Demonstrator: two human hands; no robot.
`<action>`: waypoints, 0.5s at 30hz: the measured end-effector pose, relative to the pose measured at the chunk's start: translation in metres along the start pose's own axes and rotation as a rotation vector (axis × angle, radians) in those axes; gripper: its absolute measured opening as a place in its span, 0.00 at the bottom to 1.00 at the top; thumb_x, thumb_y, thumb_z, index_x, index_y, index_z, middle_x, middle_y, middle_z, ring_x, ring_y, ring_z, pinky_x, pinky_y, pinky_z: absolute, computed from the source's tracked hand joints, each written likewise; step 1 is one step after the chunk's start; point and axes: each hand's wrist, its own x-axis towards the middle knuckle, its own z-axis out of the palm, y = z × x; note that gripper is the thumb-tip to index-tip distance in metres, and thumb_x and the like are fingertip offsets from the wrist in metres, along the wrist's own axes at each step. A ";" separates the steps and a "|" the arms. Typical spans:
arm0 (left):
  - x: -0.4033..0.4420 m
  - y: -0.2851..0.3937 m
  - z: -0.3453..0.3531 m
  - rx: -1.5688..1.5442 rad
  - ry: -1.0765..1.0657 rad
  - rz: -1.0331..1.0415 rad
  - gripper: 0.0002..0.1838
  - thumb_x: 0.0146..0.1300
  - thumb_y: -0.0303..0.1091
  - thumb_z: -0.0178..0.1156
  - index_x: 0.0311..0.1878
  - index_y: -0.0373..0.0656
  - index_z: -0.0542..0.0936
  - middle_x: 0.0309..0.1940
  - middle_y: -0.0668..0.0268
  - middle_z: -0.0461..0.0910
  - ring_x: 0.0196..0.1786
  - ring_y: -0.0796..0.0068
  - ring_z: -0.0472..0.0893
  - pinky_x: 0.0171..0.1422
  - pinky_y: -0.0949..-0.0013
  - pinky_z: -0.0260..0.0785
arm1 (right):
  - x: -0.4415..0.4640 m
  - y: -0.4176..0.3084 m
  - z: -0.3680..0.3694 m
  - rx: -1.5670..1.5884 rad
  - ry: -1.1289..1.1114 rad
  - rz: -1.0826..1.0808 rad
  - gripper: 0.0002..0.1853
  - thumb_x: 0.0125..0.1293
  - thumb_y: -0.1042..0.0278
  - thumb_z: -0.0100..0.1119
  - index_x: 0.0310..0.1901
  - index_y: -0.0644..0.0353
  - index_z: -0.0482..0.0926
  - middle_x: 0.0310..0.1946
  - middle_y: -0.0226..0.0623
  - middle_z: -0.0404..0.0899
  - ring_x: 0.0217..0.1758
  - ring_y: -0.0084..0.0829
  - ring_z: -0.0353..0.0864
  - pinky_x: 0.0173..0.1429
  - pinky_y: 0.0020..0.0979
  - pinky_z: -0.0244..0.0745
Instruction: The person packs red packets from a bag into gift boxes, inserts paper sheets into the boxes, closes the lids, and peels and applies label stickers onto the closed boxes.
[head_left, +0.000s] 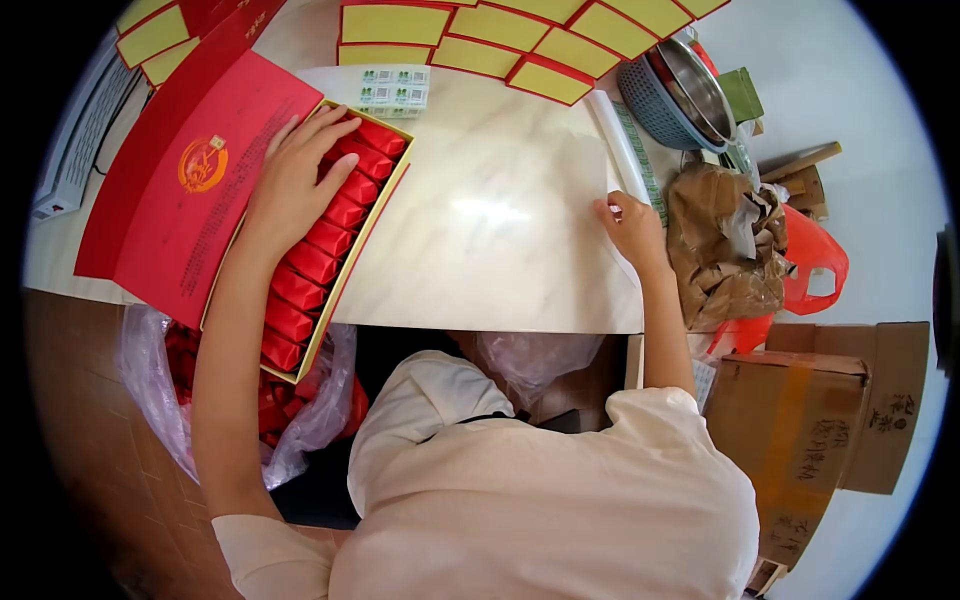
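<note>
My left hand (298, 182) lies with spread fingers over a long gift box (378, 232) at the left of the table. Red wrapped packets (307, 262) fill this box in a row, and the fingertips touch the upper ones. Its red lid (215, 165), with a gold round emblem, is folded back to the left. Over on the right side, my right hand (637, 232) is closed, with thumb and fingers pinched at the edge of a thin translucent sheet (592, 165). What lies inside the curled fingers is mostly hidden.
Several yellow-and-red boxes (490, 28) line the table's far edge, near a sticker sheet (395, 88). At right stand a basket with a metal bowl (690, 95), crumpled brown paper (715, 245) and a cardboard box (790, 430). Below left, a plastic bag (300, 435) holds red packets.
</note>
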 end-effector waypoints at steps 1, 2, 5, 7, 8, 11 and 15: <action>0.000 0.001 -0.001 -0.020 0.021 -0.005 0.21 0.68 0.37 0.56 0.62 0.44 0.75 0.66 0.58 0.70 0.71 0.61 0.66 0.77 0.57 0.49 | 0.000 0.000 0.000 -0.024 -0.008 0.027 0.15 0.64 0.57 0.61 0.28 0.61 0.80 0.28 0.42 0.83 0.29 0.43 0.83 0.35 0.40 0.75; 0.001 0.004 -0.003 -0.080 0.044 -0.015 0.20 0.68 0.35 0.56 0.63 0.43 0.74 0.64 0.57 0.72 0.69 0.60 0.68 0.74 0.59 0.55 | 0.000 -0.002 0.000 -0.014 -0.008 0.032 0.15 0.64 0.57 0.61 0.28 0.61 0.80 0.28 0.42 0.83 0.29 0.43 0.83 0.35 0.40 0.75; 0.003 0.020 -0.016 -0.194 0.095 -0.083 0.20 0.68 0.33 0.56 0.62 0.42 0.74 0.61 0.57 0.73 0.67 0.59 0.70 0.70 0.62 0.60 | -0.001 -0.011 0.002 -0.117 -0.008 0.019 0.13 0.65 0.58 0.61 0.31 0.60 0.80 0.29 0.40 0.82 0.30 0.41 0.82 0.35 0.38 0.76; 0.003 0.057 -0.034 -0.206 0.149 -0.129 0.18 0.68 0.29 0.54 0.61 0.39 0.74 0.59 0.59 0.76 0.64 0.66 0.73 0.68 0.66 0.63 | 0.000 -0.011 0.013 -0.099 0.125 -0.056 0.12 0.64 0.59 0.60 0.28 0.58 0.79 0.25 0.37 0.77 0.27 0.42 0.80 0.33 0.40 0.74; 0.001 0.082 -0.041 -0.263 0.160 -0.174 0.18 0.68 0.28 0.54 0.60 0.37 0.74 0.57 0.59 0.77 0.62 0.68 0.74 0.67 0.67 0.63 | 0.002 -0.009 0.019 -0.153 0.120 -0.046 0.11 0.64 0.59 0.60 0.30 0.57 0.79 0.27 0.36 0.76 0.29 0.41 0.79 0.33 0.41 0.74; 0.000 0.140 -0.030 -0.625 0.119 -0.175 0.15 0.70 0.28 0.51 0.57 0.33 0.75 0.51 0.58 0.80 0.55 0.71 0.78 0.63 0.69 0.67 | 0.007 -0.017 0.025 -0.157 0.179 -0.013 0.10 0.64 0.60 0.59 0.33 0.58 0.79 0.30 0.37 0.76 0.33 0.41 0.79 0.34 0.41 0.74; 0.024 0.161 0.050 -0.971 -0.117 -0.325 0.17 0.74 0.34 0.48 0.60 0.36 0.73 0.51 0.57 0.80 0.55 0.69 0.79 0.59 0.69 0.69 | 0.011 -0.016 0.018 -0.111 0.092 0.076 0.17 0.67 0.51 0.58 0.35 0.58 0.80 0.31 0.37 0.76 0.34 0.40 0.78 0.35 0.39 0.73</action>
